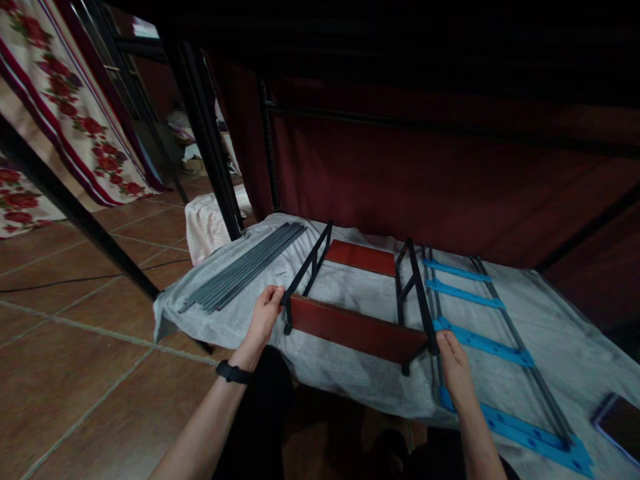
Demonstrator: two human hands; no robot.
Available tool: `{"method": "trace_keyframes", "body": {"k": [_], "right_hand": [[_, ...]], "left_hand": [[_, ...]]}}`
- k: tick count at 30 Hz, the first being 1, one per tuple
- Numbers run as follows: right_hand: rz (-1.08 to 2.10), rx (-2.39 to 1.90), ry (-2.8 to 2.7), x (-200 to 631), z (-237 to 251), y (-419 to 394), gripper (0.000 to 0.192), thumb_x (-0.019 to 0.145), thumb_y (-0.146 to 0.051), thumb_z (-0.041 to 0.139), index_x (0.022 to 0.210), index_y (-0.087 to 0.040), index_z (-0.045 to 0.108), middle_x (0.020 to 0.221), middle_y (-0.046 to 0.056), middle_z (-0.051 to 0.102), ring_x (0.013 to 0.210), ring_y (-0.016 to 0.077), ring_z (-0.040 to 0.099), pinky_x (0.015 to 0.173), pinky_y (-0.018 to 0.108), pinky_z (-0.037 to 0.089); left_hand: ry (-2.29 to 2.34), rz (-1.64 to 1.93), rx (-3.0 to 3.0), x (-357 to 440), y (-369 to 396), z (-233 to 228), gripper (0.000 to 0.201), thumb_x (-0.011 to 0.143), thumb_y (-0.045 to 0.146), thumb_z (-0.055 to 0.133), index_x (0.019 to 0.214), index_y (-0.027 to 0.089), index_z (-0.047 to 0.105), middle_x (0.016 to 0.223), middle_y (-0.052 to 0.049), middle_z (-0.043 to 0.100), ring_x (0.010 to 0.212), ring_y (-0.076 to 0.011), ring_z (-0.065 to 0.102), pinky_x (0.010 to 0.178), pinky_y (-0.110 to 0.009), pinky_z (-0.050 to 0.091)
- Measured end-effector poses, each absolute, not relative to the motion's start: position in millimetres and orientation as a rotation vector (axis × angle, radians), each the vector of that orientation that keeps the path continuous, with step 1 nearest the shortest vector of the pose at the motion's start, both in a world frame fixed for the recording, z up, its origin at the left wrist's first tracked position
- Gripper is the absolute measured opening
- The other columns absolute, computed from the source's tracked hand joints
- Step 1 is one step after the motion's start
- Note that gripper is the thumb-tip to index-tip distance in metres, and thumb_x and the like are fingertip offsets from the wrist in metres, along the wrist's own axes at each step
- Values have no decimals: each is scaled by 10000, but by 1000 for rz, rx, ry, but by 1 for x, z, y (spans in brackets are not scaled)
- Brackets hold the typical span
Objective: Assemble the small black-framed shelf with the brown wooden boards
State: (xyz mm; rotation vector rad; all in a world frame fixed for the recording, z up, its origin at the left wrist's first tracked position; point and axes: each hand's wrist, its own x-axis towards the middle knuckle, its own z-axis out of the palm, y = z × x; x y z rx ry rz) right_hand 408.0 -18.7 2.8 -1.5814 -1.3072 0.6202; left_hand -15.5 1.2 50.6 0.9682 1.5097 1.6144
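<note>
Small shelf rack (357, 303): two black metal side frames joined by two reddish-brown boards, standing on a grey cloth (550, 313) spread over a low surface under a dark bed frame. Near board (355, 330) faces the person; far board (363, 257) lies flat behind it.

Left hand (264, 319) closed around the near end of the left side frame (305, 277), fingers curled over the bar. Black watch band (233, 372) on that wrist.

Right hand (453, 363) rests at the near lower corner of the right side frame (415, 293), touching it; whether the fingers wrap the bar cannot be told.

Just beside the rack on the right: a ladder-like panel, grey rails crossed by blue slats (480, 340), flat on the cloth. On the left, a bundle of grey metal rods (245, 267), lying slantwise, apart from the rack.

Dark red curtain (425, 180) hangs behind. Brown floor tiles (75, 347) to the left, floral fabric (65, 113) further back. Dark flat object (620, 420) at the right edge, partly cut off.
</note>
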Motion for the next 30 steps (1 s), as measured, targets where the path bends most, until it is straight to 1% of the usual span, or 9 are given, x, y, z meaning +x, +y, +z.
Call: {"method": "trace_keyframes", "body": {"k": [4,6,8,10,14,18,23,27,30], "right_hand": [[645,-1634,-1169,404,4,-18,652,798,-709,480,1127,-175,659,1265,110,628,1246,280,512,1079,401,374],[652,-1626,-1135,403,6,-16,699,780,-726,493,1149,-160,670,1283,114,628,1268,284,506,1104,406,355],[681,-1606,-1137,403,10,-13,676,772,-733,496,1073,-164,705,1185,105,681,1181,287,570,1070,410,392],[706,-1594,-1139,405,14,-8,614,777,-721,495,967,-183,724,1060,85,718,1051,280,628,995,405,447],[725,-1614,-1130,412,20,4,461,749,-663,547,803,-231,700,857,52,713,820,256,640,776,374,507],[790,-1610,-1183,412,32,22,400,674,-635,615,733,-241,647,702,16,642,672,210,580,626,324,481],[830,-1612,-1191,408,46,50,458,588,-658,652,674,-211,594,600,-6,554,579,156,501,562,292,434],[886,-1619,-1181,412,32,73,413,613,-604,647,683,-203,577,552,-37,504,505,115,429,487,256,364],[927,-1612,-1163,413,14,95,332,621,-523,656,678,-206,574,547,-35,524,498,122,454,469,254,380]], "left_hand": [[1362,1604,801,-25,6,54,415,695,555,676,779,153,619,624,25,525,554,-101,454,516,-225,330],[1315,1585,727,-30,13,52,437,646,542,712,806,142,642,658,5,575,575,-111,500,528,-229,350],[1352,1546,715,-33,23,49,445,587,514,751,804,138,649,677,-8,605,589,-122,530,539,-235,365],[1425,1526,735,-37,35,45,448,546,494,765,792,139,645,659,-3,602,580,-125,532,545,-238,369],[1493,1471,776,-49,62,38,463,519,482,752,806,136,642,640,-2,597,571,-126,537,549,-239,372],[1585,1445,811,-64,91,33,411,529,455,728,782,144,639,656,-21,616,596,-138,569,565,-243,395],[1529,1413,827,-66,121,17,327,577,407,717,787,168,643,668,-21,642,594,-137,579,567,-237,417],[1487,1428,869,-60,136,5,320,580,416,725,780,181,638,672,-12,645,595,-142,573,571,-245,437],[1528,1450,974,-57,145,7,303,588,431,711,767,196,642,682,-12,647,633,-168,586,578,-258,447]]}}
